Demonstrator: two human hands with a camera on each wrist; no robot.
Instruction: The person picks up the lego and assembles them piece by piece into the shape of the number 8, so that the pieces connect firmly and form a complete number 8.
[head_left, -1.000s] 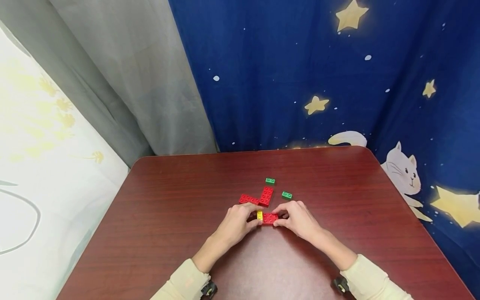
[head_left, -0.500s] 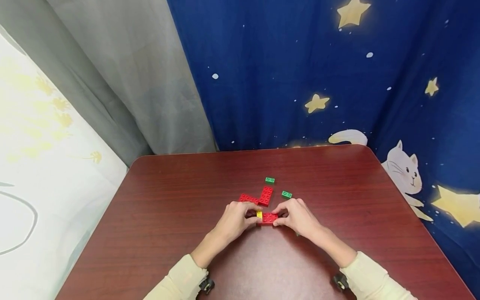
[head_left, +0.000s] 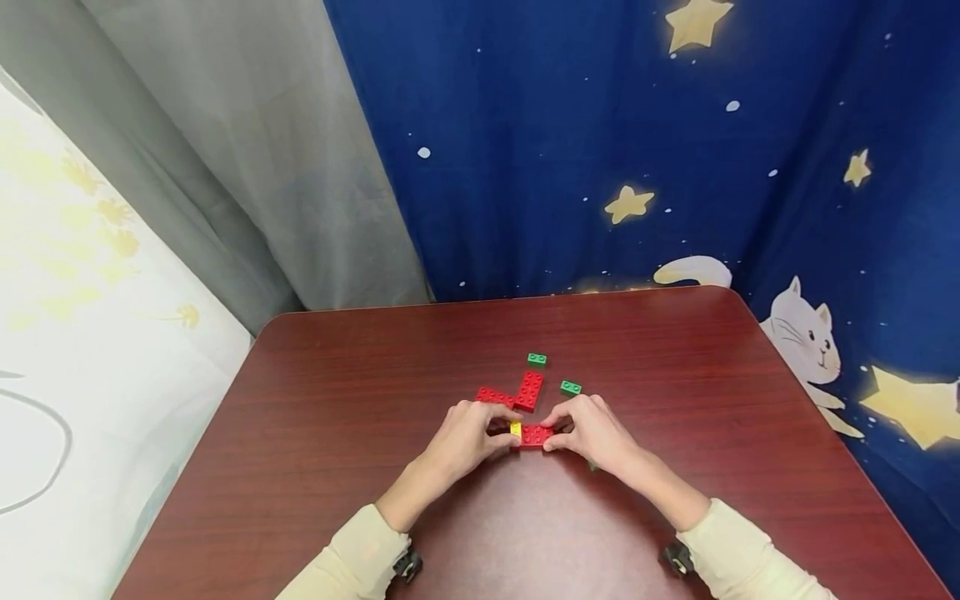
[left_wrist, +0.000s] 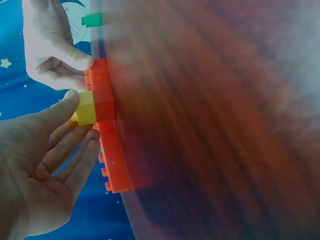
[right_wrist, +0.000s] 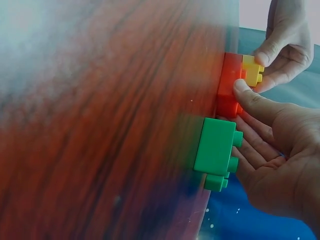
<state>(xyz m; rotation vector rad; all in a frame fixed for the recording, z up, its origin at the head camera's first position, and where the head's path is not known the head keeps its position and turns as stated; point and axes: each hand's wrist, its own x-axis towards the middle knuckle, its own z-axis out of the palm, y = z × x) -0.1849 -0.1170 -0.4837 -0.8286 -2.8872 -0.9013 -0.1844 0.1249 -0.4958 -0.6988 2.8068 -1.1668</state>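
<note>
The red building brick [head_left: 536, 436] sat on the wooden table [head_left: 315, 467], about midway between its left and right edges and well in from its far edge. Nearest of all lay a green two-stud brick [right_wrist: 215, 146], apparently the sliver of green beside the right forearm [head_left: 667, 490] in the head view. The left hand [head_left: 459, 439] pinched a yellow two-stud brick [head_left: 515, 430], stacked on the red one's left end with no gap showing. The right hand [head_left: 597, 435] gripped the red brick's other end between thumb and fingers. The step in hand looked to be seating yellow on red; the next move seemed to call for even downward pressure, the right hand keeping the base from sliding. Just beyond, a second red brick [head_left: 493, 397] and a third red brick [head_left: 529, 390] lay angled to each other; whether their ends touched could not be told. To their right lay another green brick [head_left: 571, 388], and closest to the far edge a last green brick [head_left: 537, 360]. Past that edge hung a blue starry curtain [head_left: 525, 167].
</note>
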